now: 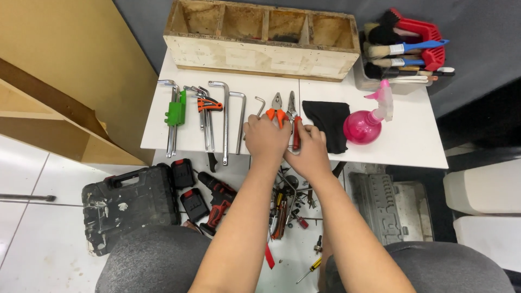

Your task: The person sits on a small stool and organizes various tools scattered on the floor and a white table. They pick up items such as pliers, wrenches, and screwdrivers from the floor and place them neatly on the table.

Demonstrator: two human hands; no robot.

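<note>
The head view looks down on a white counter [380, 146] with tools laid in a row. Farthest left, on the floor below, lies an open black tool case [130, 203], and just right of it a red and black cordless drill [217, 203] with two battery packs [187, 190] beside it. On the counter above, a set of hex keys in a green holder [175, 111] comes first, then a set in an orange holder [208, 106], then two long single hex keys [232, 116] and a small one [260, 104].

Next comes the left hand [266, 138], resting knuckles-up on the counter with its fingers curled over the handles of the orange-handled pliers [278, 108]; whether they truly clasp them cannot be told. Just beside it, the right hand [310, 149] has its fingers closed around the red handle of the long-nose pliers [293, 122], whose jaws point away toward the wooden box [260, 38] at the back edge. The two hands touch or nearly touch.

Right of the hands lies a black cloth [328, 122], then a pink spray bottle [366, 122]. Behind that stands a bin of paintbrushes [404, 54]. Between the forearms, a heap of loose tools [287, 209] covers the floor.
</note>
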